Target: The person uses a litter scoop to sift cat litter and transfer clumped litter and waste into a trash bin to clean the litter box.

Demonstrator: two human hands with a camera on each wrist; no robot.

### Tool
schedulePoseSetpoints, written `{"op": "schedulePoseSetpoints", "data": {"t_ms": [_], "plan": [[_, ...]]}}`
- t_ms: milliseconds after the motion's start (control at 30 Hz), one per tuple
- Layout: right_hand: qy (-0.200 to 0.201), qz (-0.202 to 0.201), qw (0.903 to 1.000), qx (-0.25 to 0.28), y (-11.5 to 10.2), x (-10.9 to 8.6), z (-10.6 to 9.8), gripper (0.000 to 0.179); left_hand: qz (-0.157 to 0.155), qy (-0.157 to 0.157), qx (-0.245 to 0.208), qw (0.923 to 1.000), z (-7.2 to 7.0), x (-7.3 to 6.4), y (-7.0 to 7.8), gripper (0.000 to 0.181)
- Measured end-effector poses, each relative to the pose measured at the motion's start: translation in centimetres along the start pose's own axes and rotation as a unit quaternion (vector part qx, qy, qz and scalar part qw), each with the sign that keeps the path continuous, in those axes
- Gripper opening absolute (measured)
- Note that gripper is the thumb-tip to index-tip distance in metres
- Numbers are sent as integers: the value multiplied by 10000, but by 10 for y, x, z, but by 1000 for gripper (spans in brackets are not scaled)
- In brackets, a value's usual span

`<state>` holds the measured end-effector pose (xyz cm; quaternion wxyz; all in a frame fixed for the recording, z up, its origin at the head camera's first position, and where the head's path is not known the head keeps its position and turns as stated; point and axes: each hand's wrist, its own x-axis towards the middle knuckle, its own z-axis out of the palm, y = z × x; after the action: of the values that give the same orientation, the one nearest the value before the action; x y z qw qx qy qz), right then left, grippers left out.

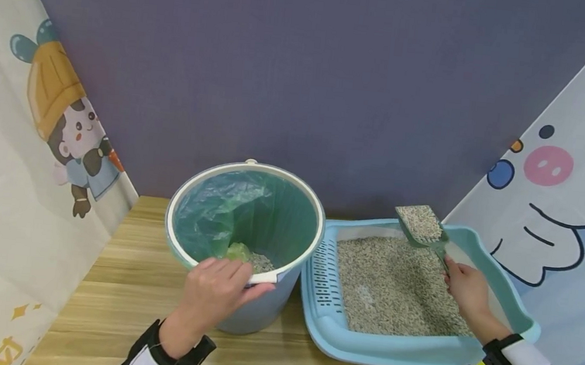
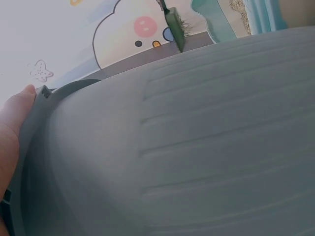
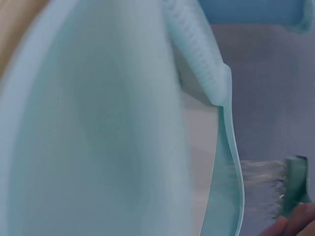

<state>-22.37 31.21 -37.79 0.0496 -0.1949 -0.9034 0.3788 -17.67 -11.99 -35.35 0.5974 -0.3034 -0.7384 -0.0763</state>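
Note:
My left hand (image 1: 215, 292) grips the near rim of a grey-blue trash bin (image 1: 258, 314), its fingers over the white ring that holds a green plastic liner (image 1: 204, 215). Inside lie a yellow-green crumpled thing (image 1: 238, 252) and some litter. My right hand (image 1: 469, 290) holds a green litter scoop (image 1: 432, 243) by its handle over the back of a blue litter box (image 1: 387, 349). Litter heaps on the scoop's blade. In the right wrist view, blurred grains streak down from the scoop (image 3: 297, 182). The box holds a broad bed of grey-beige litter (image 1: 382, 291).
Bin and box stand side by side on a wood-grain surface (image 1: 116, 306), close against a dark blue-grey back panel (image 1: 302, 78). Cartoon-printed cloths flank them on the left (image 1: 0, 137) and right (image 1: 584, 234). The box's perforated ledge (image 1: 328, 274) faces the bin.

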Motion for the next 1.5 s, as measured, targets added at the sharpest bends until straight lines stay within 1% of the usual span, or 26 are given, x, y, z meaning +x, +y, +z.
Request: {"op": "schedulePoseSetpoints", "data": {"t_ms": [100, 200, 367, 533, 667, 767, 800, 867, 900, 967, 1000, 1033, 1067, 1133, 1167, 1200, 1233, 1267, 1300, 1333, 1367, 1400, 1433, 1467, 1500], "plan": [[440, -62, 9990, 97, 1, -6, 3, 58, 5, -38, -2, 10000, 0, -1, 0, 56], [691, -3, 9967, 429, 3, -9, 5, 55, 7, -35, -4, 10000, 1, -1, 0, 56], [933, -22, 9895, 1102, 6, -10, 6, 48, 22, -27, -3, 10000, 1, -1, -1, 56], [1189, -281, 9826, 1398, 7, -9, 2, 38, 37, -36, 4, 10000, 2, -2, -2, 56], [1451, -247, 9741, 1720, 6, -7, 0, 33, 46, -28, 24, 10000, 4, -2, -2, 56], [1607, -237, 9690, 1862, 6, -8, 0, 32, 60, -24, 38, 10000, 4, -3, -2, 56], [1642, -264, 9691, 1819, 6, -8, 0, 32, 59, -30, 38, 10000, 4, -3, -2, 56], [1764, -408, 9718, 1513, 5, -10, 0, 33, 61, -35, 39, 10000, 3, -3, -2, 56], [1850, -585, 9726, 1279, 5, -10, 0, 34, 60, -41, 38, 10000, 3, -2, -2, 56], [1994, -1078, 9721, 613, 5, -11, 0, 34, 52, -45, 45, 10000, 2, -2, -2, 56], [2083, -1432, 9673, 193, 5, -12, -1, 34, 48, -39, 49, 10000, 2, -2, -1, 56], [2169, -1798, 9593, -204, 6, -12, -1, 33, 47, -30, 53, 10000, 2, -2, -1, 56], [2256, -2180, 9480, -542, 6, -13, -2, 31, 48, -19, 55, 10000, 2, -1, -1, 56], [2335, -2852, 9237, -1042, 7, -13, -2, 25, 52, 15, 59, 10000, 2, -1, -1, 56], [2358, -3113, 9126, -1208, 7, -14, -3, 23, 53, 26, 62, 10000, 2, -1, -1, 56], [2370, -3311, 9038, -1319, 8, -14, -3, 21, 55, 39, 63, 10000, 2, -1, -1, 56], [2372, -3438, 8979, -1389, 8, -14, -3, 19, 56, 51, 66, 9999, 2, -1, -1, 56], [2359, -3512, 8947, -1434, 8, -15, -3, 18, 56, 61, 67, 9999, 2, 0, -1, 56], [2331, -3538, 8942, -1446, 7, -15, -3, 18, 55, 69, 70, 9999, 2, 0, -1, 56], [2265, -3497, 8978, -1425, 7, -16, -3, 18, 53, 73, 71, 9999, 2, 0, -1, 56], [2144, -3375, 9061, -1381, 6, -16, -3, 21, 52, 76, 70, 9999, 2, 0, -1, 56], [1958, -3150, 9196, -1297, 5, -17, -4, 25, 53, 83, 67, 9999, 2, 0, -1, 56], [1689, -2821, 9372, -1166, 3, -18, -5, 31, 52, 78, 70, 9999, 2, 0, -1, 56], [1326, -2443, 9558, -960, 1, -18, -6, 37, 53, 72, 73, 9999, 2, -1, -1, 55], [922, -2038, 9724, -666, 0, -17, -8, 43, 55, 68, 79, 9999, 2, -1, -1, 55]]}}
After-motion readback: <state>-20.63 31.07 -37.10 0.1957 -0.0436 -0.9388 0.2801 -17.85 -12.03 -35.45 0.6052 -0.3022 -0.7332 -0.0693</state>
